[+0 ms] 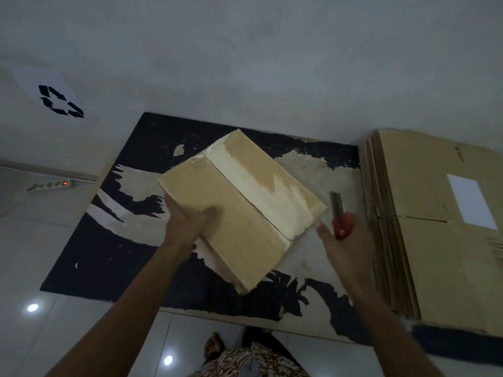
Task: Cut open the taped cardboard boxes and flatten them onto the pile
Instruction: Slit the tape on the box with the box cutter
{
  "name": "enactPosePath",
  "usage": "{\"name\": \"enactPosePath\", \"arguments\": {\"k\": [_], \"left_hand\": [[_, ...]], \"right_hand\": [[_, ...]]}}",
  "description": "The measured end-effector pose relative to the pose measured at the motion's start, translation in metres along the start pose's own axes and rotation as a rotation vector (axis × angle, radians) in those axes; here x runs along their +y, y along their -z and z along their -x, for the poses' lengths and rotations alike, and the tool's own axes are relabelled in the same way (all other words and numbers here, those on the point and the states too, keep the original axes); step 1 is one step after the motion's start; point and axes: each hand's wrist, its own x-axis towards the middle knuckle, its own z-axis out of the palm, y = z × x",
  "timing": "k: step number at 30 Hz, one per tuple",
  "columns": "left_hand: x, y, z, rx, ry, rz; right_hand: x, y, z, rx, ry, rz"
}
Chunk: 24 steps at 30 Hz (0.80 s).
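Box: a taped cardboard box (239,210) is held tilted above a worn dark mat (114,257), just left of the right hand; its centre seam is seen as a dark line beside a strip of pale tape, and whether the tape is cut through cannot be told.
Left hand: the left hand (187,224) is pressed against the box's near-left side, fingers wrapped round its edge.
Right hand: the right hand (345,240) is closed round a red-handled box cutter (339,216), the blade extended up and away from the fingers, near the box's right corner but apart from it.
Done: a pile of flattened boxes (435,227) is stacked just right of the right hand, so much of the work is judged complete.
Left: this box is judged still to be opened, flattened and laid on the pile.
Surroundings: a power strip (51,185) lies well left of the left hand; a recycling sign (61,101) is fixed on the wall beyond it.
In the way: nothing is seen between box and pile; the open blade near the holding fingers is the hazard judged.
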Motion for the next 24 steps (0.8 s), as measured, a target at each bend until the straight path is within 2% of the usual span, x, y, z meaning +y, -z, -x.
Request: {"name": "enactPosePath", "arguments": {"k": [2, 4, 6, 10, 12, 14, 17, 18, 21, 22, 24], "left_hand": [[-0.003, -0.002, 0.004, -0.111, 0.020, 0.030], [0.002, 0.002, -0.004, -0.141, 0.009, 0.072], [0.008, 0.006, -0.015, -0.147, -0.054, 0.080], [0.016, 0.002, -0.022, 0.083, -0.317, -0.107], [0.016, 0.000, -0.021, 0.106, -0.395, -0.223], [0.016, 0.000, -0.020, 0.004, -0.381, -0.353], [0.014, 0.011, -0.016, -0.248, -0.263, -0.605], [0.013, 0.016, -0.012, -0.330, -0.274, -0.739], [0.001, 0.030, 0.007, -0.499, -0.591, -1.174], [-0.003, 0.033, 0.012, -0.530, -0.689, -1.251], [-0.005, 0.035, 0.019, -0.537, -0.760, -1.338]], "right_hand": [[0.001, 0.001, -0.030, -0.056, -0.043, 0.020], [-0.003, -0.002, -0.041, -0.206, -0.093, -0.019], [-0.006, -0.006, -0.037, -0.256, -0.107, 0.005], [0.001, -0.021, 0.011, -0.241, -0.122, 0.108], [0.003, -0.030, 0.041, -0.195, -0.083, 0.188], [0.002, -0.031, 0.050, -0.139, -0.072, 0.208], [0.003, -0.027, 0.041, -0.192, -0.118, 0.177], [0.003, -0.026, 0.039, -0.204, -0.099, 0.197], [-0.002, -0.017, 0.044, -0.116, 0.087, 0.309], [-0.005, -0.014, 0.049, -0.103, 0.158, 0.321], [-0.011, -0.012, 0.062, -0.190, 0.253, 0.277]]}}
